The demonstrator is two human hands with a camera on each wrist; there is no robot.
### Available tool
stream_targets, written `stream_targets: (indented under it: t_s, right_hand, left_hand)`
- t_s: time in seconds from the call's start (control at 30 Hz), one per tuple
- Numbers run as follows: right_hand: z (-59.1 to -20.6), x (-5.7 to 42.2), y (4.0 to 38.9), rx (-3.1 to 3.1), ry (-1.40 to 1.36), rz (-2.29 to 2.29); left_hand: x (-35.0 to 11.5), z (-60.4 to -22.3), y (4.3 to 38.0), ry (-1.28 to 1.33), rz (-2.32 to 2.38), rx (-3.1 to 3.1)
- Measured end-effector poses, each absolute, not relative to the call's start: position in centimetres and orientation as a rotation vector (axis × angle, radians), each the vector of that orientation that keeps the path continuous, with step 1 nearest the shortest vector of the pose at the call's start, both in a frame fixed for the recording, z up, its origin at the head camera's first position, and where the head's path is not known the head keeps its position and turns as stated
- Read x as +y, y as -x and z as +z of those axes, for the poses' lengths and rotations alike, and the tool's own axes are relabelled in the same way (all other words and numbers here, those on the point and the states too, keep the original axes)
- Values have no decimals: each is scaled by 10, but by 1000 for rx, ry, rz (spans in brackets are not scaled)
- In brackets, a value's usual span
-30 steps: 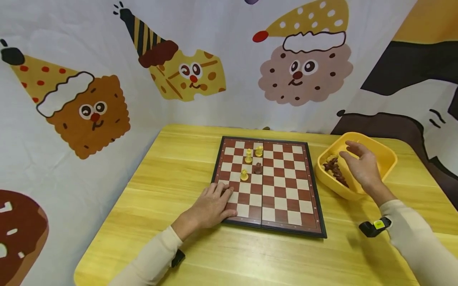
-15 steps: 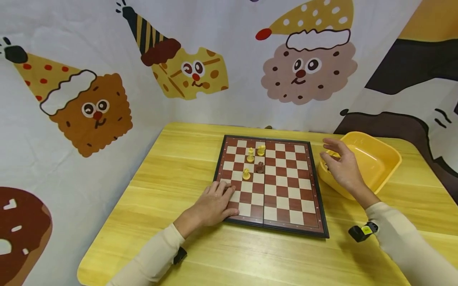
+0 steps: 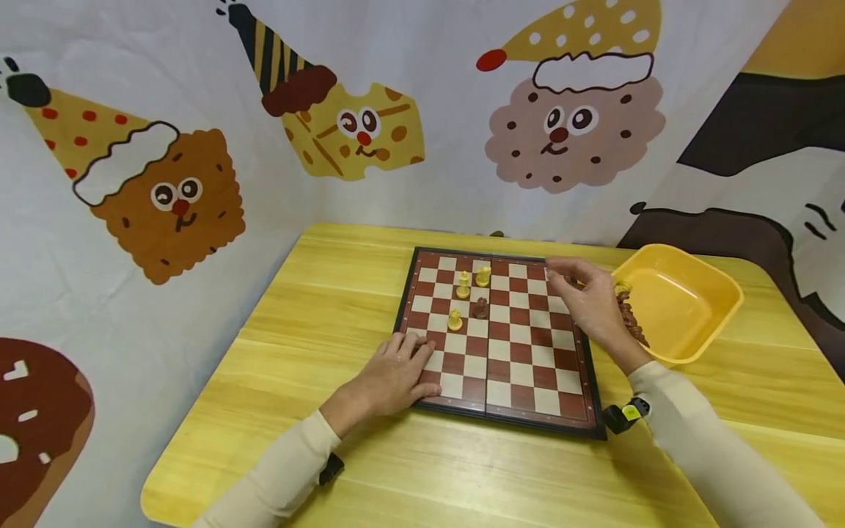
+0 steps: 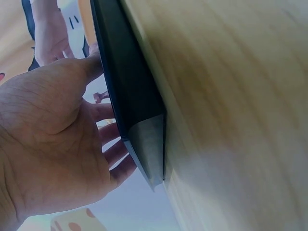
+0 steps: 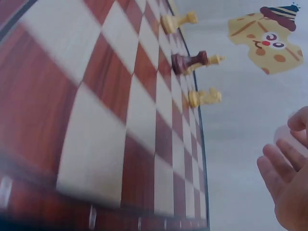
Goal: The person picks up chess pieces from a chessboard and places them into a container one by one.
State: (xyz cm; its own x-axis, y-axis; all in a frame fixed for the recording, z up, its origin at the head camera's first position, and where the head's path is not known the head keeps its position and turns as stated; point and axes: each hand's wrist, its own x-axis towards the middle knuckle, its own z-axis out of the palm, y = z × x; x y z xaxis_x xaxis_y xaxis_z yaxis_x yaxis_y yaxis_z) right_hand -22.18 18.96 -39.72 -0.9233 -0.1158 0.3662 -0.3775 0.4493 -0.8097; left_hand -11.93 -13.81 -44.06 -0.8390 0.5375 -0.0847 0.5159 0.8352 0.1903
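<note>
My left hand (image 3: pixel 392 374) rests on the left front corner of a brown and cream chessboard (image 3: pixel 528 411), fingers lying over its top. In the left wrist view the palm (image 4: pixel 43 125) is beside the board's dark side wall (image 4: pixel 130 82). My right hand (image 3: pixel 587 301) hovers above the board's far right edge, fingers loosely bent and thumb apart; no piece shows in its fingers (image 5: pixel 272 168) in the right wrist view. On the left half stand a yellow knight (image 3: pixel 483 276), a tall yellow piece (image 3: pixel 463 286), a shorter yellow piece (image 3: pixel 455 320) and a dark brown piece (image 3: pixel 480 308).
Right of the board sits a yellow plastic basket (image 3: pixel 733 301), with yellow and brown chess pieces (image 3: pixel 630 319) heaped along its left side. A wood-grain table (image 3: pixel 277 323) carries everything. Behind it hangs a white cloth (image 3: pixel 455 205) printed with cartoon snacks.
My right hand has moved left from over the basket to above the board's far right edge. The left hand keeps its place, and the pieces on the board stand as before.
</note>
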Motion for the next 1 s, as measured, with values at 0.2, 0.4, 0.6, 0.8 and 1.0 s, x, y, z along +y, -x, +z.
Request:
stream_targets:
  t_s: [0.2, 0.4, 0.6, 0.8, 1.0]
  right_hand:
    - [-409, 170, 238, -2450, -544, 1635]
    - [-418, 155, 247, -2682, -730, 1621]
    - [-430, 142, 251, -2788, -732, 1716]
    - [-440, 141, 249, -2781, -707, 1787]
    - [-447, 134, 253, -2701, -742, 2010]
  left_hand:
    - [-138, -439, 120, -833, 223, 2871]
    - [-139, -439, 119, -869, 206, 2884]
    - [-140, -439, 119, -863, 206, 2888]
    - [-138, -437, 119, -871, 172, 2884]
    - [-139, -439, 120, -857, 171, 2893]
